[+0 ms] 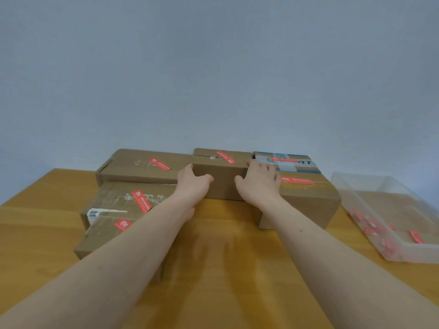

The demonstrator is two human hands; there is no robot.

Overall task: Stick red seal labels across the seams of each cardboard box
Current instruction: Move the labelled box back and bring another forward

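Note:
A small brown cardboard box (222, 179) stands at the far middle of the table, a red seal label (226, 157) stuck slantwise on its top. My left hand (192, 184) grips its left side and my right hand (257, 184) grips its right side. Left of it lie three boxes, each with a red label: a far one (133, 167), a taped one (114, 200), and a near one (104, 236) partly under my left forearm. On the right sit a brown box (311, 200) with a label (298, 180) and a blue printed box (287, 161).
A clear plastic tray (370, 186) stands at the right edge of the wooden table (213, 269) and holds several loose red labels (370, 229). A plain grey wall rises behind the boxes.

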